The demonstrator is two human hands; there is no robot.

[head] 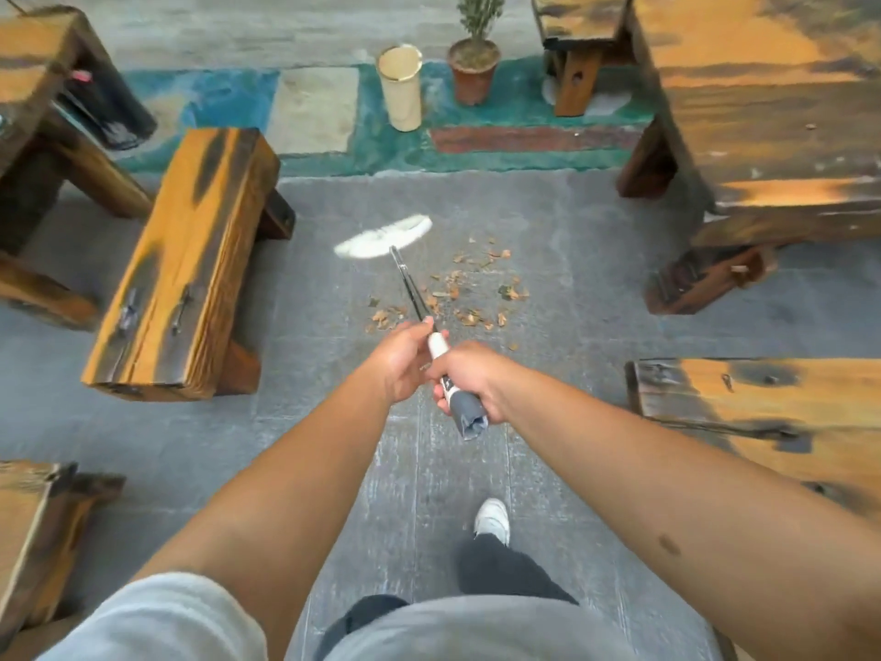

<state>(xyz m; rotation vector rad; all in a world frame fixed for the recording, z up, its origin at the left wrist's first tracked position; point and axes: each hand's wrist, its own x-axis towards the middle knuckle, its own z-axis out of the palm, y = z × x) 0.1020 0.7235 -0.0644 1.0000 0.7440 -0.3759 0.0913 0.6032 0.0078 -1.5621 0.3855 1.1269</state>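
While left hand (405, 360) and right hand (472, 379) both grip the broom (414, 295), sweeping is the step in hand.
Its head lies just left of the leaves (457, 288); the next stroke, I judge, must pass rightward through them.

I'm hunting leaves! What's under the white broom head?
Only grey stone floor shows around the white broom head; dry brown leaves lie near it. Whatever it covers is hidden.

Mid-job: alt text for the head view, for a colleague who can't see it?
The left hand and right hand hold a broom whose blurred white head lies just beyond scattered dry leaves on the grey floor. Wooden benches flank the aisle; a cream bin and potted plant stand at its far end.
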